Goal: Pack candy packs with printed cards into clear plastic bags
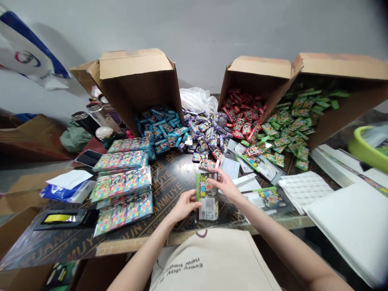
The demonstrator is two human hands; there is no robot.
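A flat printed packet with a green edge and a pale label panel is held upright in front of me, near the table's front edge. My left hand grips its left side, thumb in front. My right hand closes on its upper right side, fingers over the printed face. Just beyond the packet's top lie small red packs, close to the right fingertips. Another green-edged packet lies flat to the right of my right hand.
Tipped cardboard boxes spill blue packs, red packs and green packs; purple packs pile between. Stacked filled packets stand left, beside a tape dispenser. White sheets lie right.
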